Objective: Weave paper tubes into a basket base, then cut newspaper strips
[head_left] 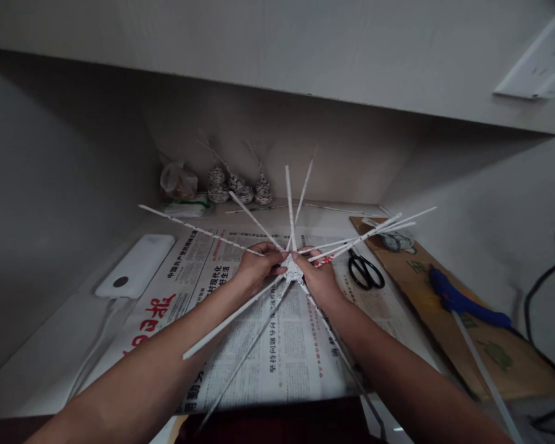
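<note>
Two nearly closed hands, left hand (259,265) and right hand (321,280), pinch the dense centre of a white, spoked rolled-paper weave (293,270) over printed white newspaper (291,364), seemingly its best hold, since the weave looks light, springy and crushable.

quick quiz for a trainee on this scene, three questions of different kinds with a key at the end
1. Multiple choice: what does most of the blue tool lie on?
a) the white power bank
b) the brown board
c) the clear plastic bag

2. True or false: in the picture, the black-handled scissors lie to the right of the paper piece with the radiating strips.

3. Short answer: which hands are holding that paper piece?

Key:
1. b
2. True
3. Both: the left hand and the right hand grip it from opposite sides.
</note>
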